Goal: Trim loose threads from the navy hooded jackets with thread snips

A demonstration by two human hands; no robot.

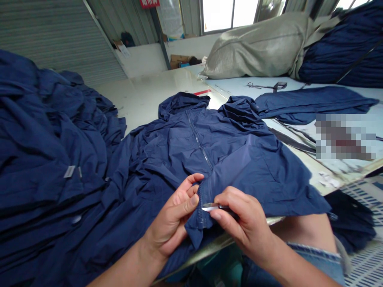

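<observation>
A navy hooded jacket (167,147) lies spread on the table in front of me, its hood at the far side. The front zipper is joined from the collar to about mid-chest, and its lower part is turned up. My left hand (175,211) pinches the jacket's front edge by the zipper teeth (200,201), thumb on top. In my right hand (247,217) are small thread snips (212,207) with a dark handle, mostly covered by my fingers. Their silver blade tips point left, close to the zipper tape; whether they touch it I cannot tell.
At the left rises a big heap of navy garments (44,131). Another folded navy garment (314,101) and dark strips (291,137) lie to the right. A stuffed grey-green sack (257,46) stands behind. Below the table edge, at right, is a light plastic crate (363,255).
</observation>
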